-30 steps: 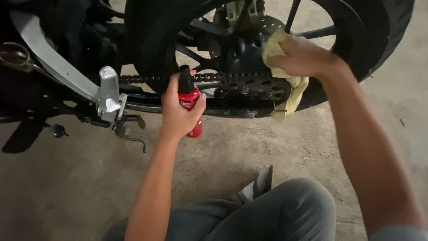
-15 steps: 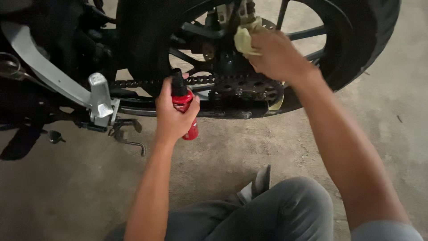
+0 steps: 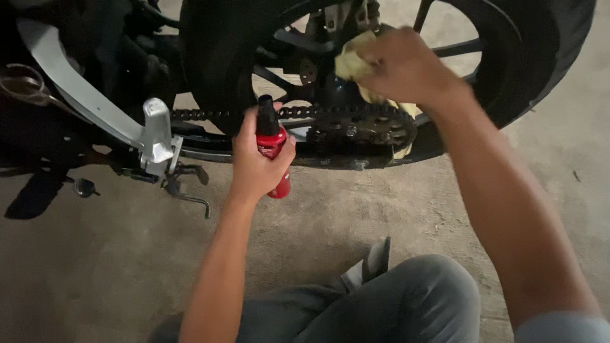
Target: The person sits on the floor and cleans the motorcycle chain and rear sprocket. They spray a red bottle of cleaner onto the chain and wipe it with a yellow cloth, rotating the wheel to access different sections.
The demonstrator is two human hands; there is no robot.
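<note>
Over concrete floor (image 3: 95,279), left hand (image 3: 257,159) grips upright red spray can (image 3: 272,143), nozzle toward chain (image 3: 197,115).

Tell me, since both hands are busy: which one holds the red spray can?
The left hand grips the red spray can by the chain; the right hand holds a yellow cloth.

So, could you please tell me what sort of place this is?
Probably a garage or parking bay: bare concrete floor, a motorcycle's rear wheel and chain close by.

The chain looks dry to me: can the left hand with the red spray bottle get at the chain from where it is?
Probably yes: the left hand holds the red spray bottle upright, its black nozzle beside the chain, with nothing between them.
</note>
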